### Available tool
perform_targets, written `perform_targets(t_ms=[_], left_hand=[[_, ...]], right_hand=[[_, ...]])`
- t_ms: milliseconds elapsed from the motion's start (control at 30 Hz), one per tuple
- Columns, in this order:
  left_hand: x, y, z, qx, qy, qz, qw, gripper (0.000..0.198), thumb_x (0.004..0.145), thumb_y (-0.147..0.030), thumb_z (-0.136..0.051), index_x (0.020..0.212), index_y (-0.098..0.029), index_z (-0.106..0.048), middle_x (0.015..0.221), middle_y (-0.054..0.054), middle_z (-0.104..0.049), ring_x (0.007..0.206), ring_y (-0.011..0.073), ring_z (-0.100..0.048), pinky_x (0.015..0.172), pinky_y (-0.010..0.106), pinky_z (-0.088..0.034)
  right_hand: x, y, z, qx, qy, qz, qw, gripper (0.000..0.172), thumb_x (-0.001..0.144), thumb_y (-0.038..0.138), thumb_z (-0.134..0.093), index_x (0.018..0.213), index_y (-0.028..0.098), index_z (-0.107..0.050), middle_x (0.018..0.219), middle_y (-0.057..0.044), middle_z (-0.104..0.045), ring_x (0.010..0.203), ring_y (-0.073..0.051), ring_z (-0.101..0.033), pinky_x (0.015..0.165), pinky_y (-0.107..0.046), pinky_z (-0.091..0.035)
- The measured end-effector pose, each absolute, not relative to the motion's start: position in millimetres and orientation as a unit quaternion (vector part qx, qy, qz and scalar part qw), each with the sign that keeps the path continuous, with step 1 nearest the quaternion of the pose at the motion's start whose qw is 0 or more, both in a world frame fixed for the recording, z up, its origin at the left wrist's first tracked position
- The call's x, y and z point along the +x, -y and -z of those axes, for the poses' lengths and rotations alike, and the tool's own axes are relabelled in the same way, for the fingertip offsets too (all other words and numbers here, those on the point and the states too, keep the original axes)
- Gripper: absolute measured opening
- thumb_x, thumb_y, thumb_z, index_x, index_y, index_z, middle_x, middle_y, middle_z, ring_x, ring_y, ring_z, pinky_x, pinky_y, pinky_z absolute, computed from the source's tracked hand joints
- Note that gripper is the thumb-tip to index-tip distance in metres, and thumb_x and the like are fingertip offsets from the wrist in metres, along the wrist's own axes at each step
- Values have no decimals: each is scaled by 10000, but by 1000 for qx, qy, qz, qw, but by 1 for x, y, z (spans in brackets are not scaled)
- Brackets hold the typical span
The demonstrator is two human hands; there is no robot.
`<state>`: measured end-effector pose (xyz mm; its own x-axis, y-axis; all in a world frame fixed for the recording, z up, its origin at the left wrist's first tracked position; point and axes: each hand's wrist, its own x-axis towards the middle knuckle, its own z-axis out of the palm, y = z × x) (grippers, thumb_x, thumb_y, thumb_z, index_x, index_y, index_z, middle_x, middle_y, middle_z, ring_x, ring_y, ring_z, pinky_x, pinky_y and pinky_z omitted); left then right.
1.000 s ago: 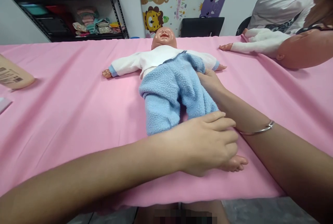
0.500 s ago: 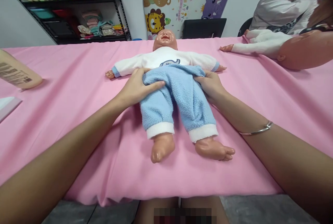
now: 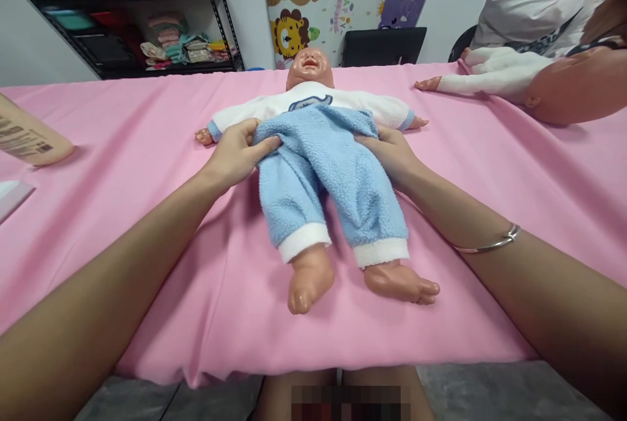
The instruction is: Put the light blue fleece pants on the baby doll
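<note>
A baby doll lies on its back in the middle of a pink-covered table, head away from me. It wears a white top and fluffy blue trousers with white cuffs, and both bare feet stick out toward me. My left hand pinches the trousers' waistband at the doll's left-hand side. My right hand, with a silver bangle on its wrist, grips the waistband on the other side.
A second doll in white lies at the far right, in front of another person. A tan bottle lies at the left edge, a pale flat item below it. A black shelf rack and a cartoon animal mat stand behind the table.
My left hand left the doll's foot and moved up to the waistband. The trousers came down over both legs, then their waist rose higher on the doll's belly.
</note>
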<state>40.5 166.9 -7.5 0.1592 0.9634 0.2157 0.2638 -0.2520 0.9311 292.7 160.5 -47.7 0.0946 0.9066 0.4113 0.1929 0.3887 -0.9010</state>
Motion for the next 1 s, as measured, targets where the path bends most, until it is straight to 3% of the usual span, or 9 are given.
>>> perform_targets(t_ms=[133,300,433,567,700,833,1000], left_hand=[[31,-179,16,651,-480,-435,396,317,697,-414,-807,789,-170,-625,722,11,-618,684,168,-582,630,263,-453],[29,-179,19,663,-472,-386,435,486,651,-616,-794,747,-158,-662,761,52,-658,797,223,-625,742,311,-495],[44,-168,16,578,-436,-474,501,342,639,-401,-818,818,-174,-635,807,36,-666,846,215,-639,824,334,-517],[54,-163,16,530,-421,-517,523,198,666,-262,-688,815,-191,-579,883,29,-673,972,230,-639,914,362,-529],[51,-167,19,536,-441,-501,517,233,695,-294,-693,869,-205,-567,884,30,-670,946,234,-650,878,378,-544],[47,-168,19,589,-454,-458,487,360,709,-455,-766,907,-226,-572,907,33,-682,918,239,-653,802,368,-544],[36,-172,11,642,-434,-361,519,468,620,-531,-808,898,-197,-636,883,55,-685,924,254,-656,756,327,-524]], right_hand=[[299,-159,44,-510,545,-396,536,169,724,292,-696,794,141,-663,777,-30,-627,824,-192,-590,892,-389,-513],[295,-157,42,-499,497,-423,570,187,768,334,-673,832,160,-652,783,-11,-620,788,-161,-582,872,-371,-521],[288,-154,38,-478,477,-458,578,186,801,330,-655,917,185,-639,890,-16,-655,913,-176,-616,889,-349,-537],[287,-153,36,-473,467,-477,575,187,794,331,-673,913,188,-649,924,-18,-670,932,-175,-619,855,-325,-552],[291,-155,37,-470,503,-460,561,196,788,356,-684,850,175,-644,867,-18,-660,896,-177,-616,816,-318,-553],[294,-155,36,-472,510,-456,557,221,747,343,-733,844,165,-644,866,-38,-649,931,-207,-629,854,-346,-546],[306,-153,28,-464,517,-552,461,301,650,356,-813,807,149,-662,853,-74,-651,849,-219,-639,837,-382,-546]])
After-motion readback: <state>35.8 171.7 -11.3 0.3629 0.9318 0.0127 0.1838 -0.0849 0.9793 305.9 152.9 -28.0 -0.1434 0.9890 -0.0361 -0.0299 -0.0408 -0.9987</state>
